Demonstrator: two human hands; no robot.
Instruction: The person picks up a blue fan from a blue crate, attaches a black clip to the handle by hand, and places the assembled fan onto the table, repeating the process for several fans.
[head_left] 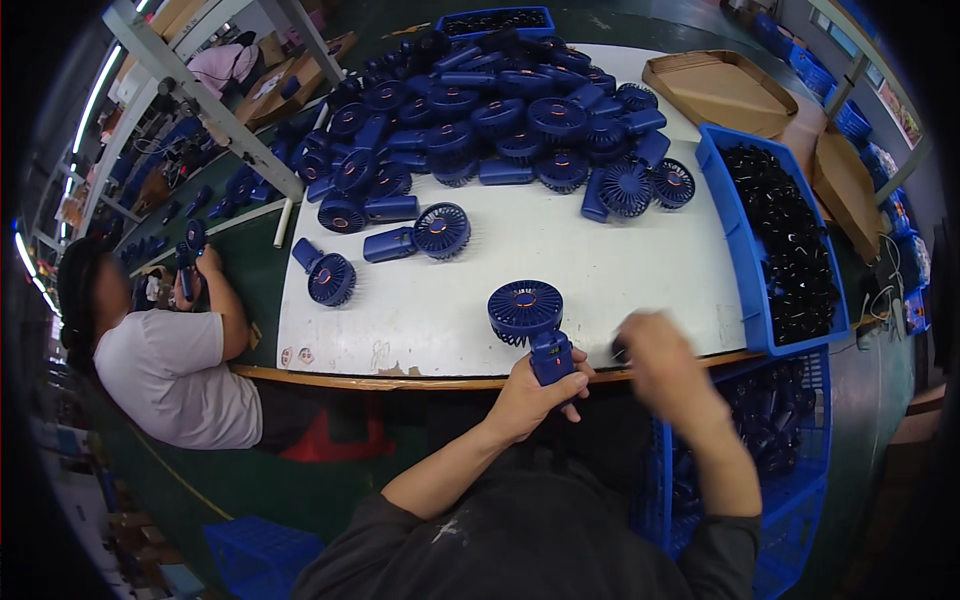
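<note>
- Head view: the grip of the left hand [528, 402] was clenched round the handle of a navy-blue plastic round-headed fan [526, 308] at the near edge of the white table [650, 265].
- The right hand [668, 368] was blurred beside a small dark piece [620, 350]; whether its grip held that could not be told.
- Similar blue fans [500, 115] lay heaped toward the table's far edge.

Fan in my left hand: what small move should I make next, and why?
Probably bring your right hand closer to the fan: it is apart from it and, though blurred, seems to hold something small and dark, while your left hand grips the handle.
</note>
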